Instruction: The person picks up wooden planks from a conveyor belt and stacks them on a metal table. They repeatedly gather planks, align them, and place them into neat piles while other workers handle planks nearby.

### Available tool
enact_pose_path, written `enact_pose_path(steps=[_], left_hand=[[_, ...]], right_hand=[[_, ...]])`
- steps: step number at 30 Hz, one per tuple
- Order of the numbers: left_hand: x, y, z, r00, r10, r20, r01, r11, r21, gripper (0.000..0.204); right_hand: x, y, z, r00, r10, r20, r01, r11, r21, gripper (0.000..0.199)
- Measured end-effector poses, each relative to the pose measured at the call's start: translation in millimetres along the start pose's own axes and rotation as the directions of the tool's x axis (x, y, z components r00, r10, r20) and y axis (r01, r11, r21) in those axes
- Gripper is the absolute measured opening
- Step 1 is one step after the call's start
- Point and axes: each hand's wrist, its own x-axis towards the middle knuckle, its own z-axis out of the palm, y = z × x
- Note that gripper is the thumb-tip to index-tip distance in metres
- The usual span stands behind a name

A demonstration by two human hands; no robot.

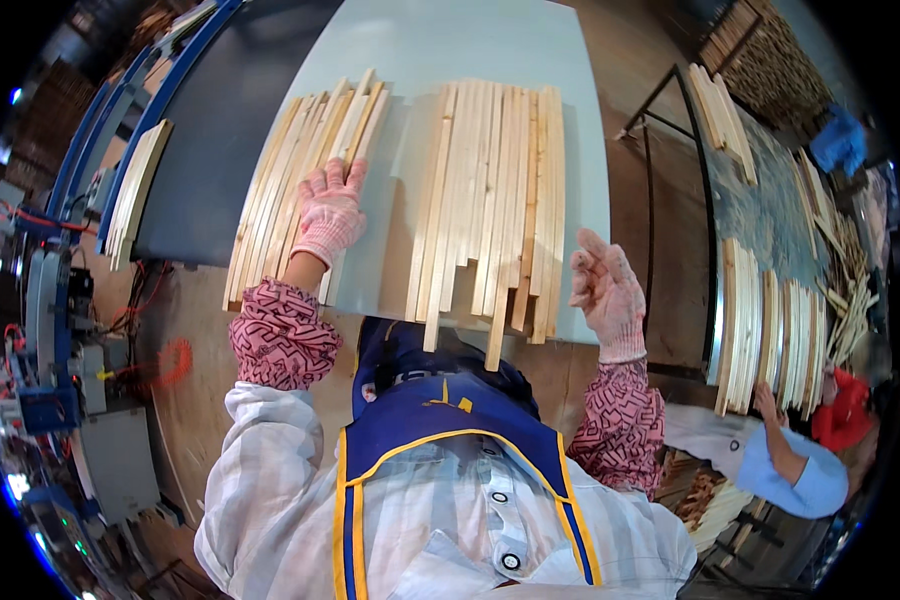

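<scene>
Two groups of pale wooden strips lie lengthwise on a light table (390,225). My left hand (331,207), in a pink knit glove, rests with fingers stretched out on the right part of the left strips (280,190). To the right of the other group, my right hand (607,285) is held off the table's edge, its gloved fingers apart and slightly curled, holding nothing. The right strips (485,190) lie side by side with uneven near ends; a few stick out past the table's near edge toward my apron (450,405).
On the left stands a dark conveyor (240,120) with blue rails and a few strips (138,190) at its edge. At right, another person's hand (767,402) is by strips (770,320) on a second table (765,205). An orange coiled hose (175,360) hangs at left.
</scene>
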Motion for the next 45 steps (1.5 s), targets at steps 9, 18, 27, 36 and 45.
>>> enact_pose_path(steps=[9,18,27,36,45], left_hand=[[-48,-153,25,0.837,-0.525,-0.153,0.443,0.816,-0.372,0.070],[-54,-187,30,0.935,-0.322,0.146,0.329,0.644,-0.690,0.070],[15,-199,53,1.000,-0.015,0.011,0.016,0.426,-0.904,0.063],[51,-167,65,0.930,-0.259,-0.262,-0.169,0.331,-0.928,0.075],[36,-173,-12,0.994,0.103,0.034,0.071,-0.381,-0.922,0.079]], right_hand=[[3,-1,5,0.994,-0.020,0.106,0.028,0.997,-0.069,0.061],[16,-8,126,0.950,0.181,0.255,-0.062,0.908,-0.414,0.053],[107,107,251,0.953,0.282,-0.112,-0.143,0.091,-0.985,0.084],[150,124,261,0.951,-0.009,-0.311,-0.310,-0.105,-0.945,0.087],[145,134,282,0.939,-0.177,-0.296,-0.279,0.116,-0.953,0.100]])
